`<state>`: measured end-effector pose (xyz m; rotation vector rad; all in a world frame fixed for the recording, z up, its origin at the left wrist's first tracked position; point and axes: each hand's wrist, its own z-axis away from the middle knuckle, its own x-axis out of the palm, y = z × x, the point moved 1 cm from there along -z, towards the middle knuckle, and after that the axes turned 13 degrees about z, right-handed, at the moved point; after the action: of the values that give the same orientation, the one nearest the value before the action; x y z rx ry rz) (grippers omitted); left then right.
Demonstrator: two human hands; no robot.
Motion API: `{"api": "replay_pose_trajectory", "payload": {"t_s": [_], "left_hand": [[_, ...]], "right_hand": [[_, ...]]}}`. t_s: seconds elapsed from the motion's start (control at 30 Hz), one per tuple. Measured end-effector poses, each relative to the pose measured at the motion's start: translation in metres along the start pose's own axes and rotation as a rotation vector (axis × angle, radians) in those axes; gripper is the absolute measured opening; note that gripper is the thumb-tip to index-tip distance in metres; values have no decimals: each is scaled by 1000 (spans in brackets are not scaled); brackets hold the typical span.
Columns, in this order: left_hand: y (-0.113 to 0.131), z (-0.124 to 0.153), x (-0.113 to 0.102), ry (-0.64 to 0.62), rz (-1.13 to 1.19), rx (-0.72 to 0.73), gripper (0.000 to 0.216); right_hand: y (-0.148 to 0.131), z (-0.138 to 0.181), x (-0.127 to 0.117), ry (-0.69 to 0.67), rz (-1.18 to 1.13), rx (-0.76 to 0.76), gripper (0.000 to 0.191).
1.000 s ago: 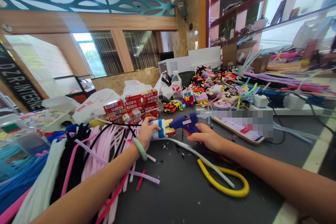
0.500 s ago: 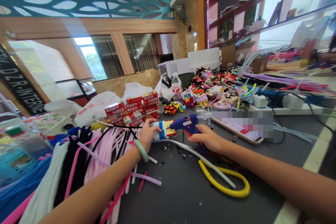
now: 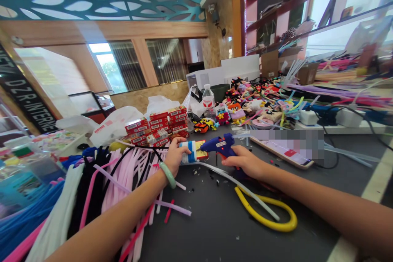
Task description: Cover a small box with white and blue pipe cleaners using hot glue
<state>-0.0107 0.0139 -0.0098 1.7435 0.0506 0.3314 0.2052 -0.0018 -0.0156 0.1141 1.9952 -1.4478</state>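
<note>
L hand point(image 3: 174, 157) is covering pt. of blue-and-white roll point(image 3: 191, 152); R hand point(image 3: 247, 161) is obscuring pt. of glue gun point(image 3: 220, 145). Pixelation point(image 3: 316, 143) is masking pt. of phone point(image 3: 279, 150). L edge is cropping sign point(image 3: 26, 92).

The glue gun point(image 3: 221, 145) looks smooth plastic, the pipe cleaners point(image 3: 58, 211) fuzzy, the tabletop point(image 3: 211, 229) matt.

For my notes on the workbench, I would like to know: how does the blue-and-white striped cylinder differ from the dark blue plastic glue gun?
The blue-and-white striped cylinder is short and round, while the dark blue plastic glue gun has a tapering front and a handle. The cylinder is banded in two colours; the glue gun is mainly one. The left hand holds the cylinder, the right hand the glue gun. Both are held close together.
</note>
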Motion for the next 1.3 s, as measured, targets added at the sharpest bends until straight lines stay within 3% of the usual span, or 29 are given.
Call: {"api": "replay_pose_trajectory", "payload": {"t_s": [1.3], "left_hand": [[0,-2,0,-59,-105,53,41]], "right_hand": [[6,-4,0,36,-38,-23,23]]}}
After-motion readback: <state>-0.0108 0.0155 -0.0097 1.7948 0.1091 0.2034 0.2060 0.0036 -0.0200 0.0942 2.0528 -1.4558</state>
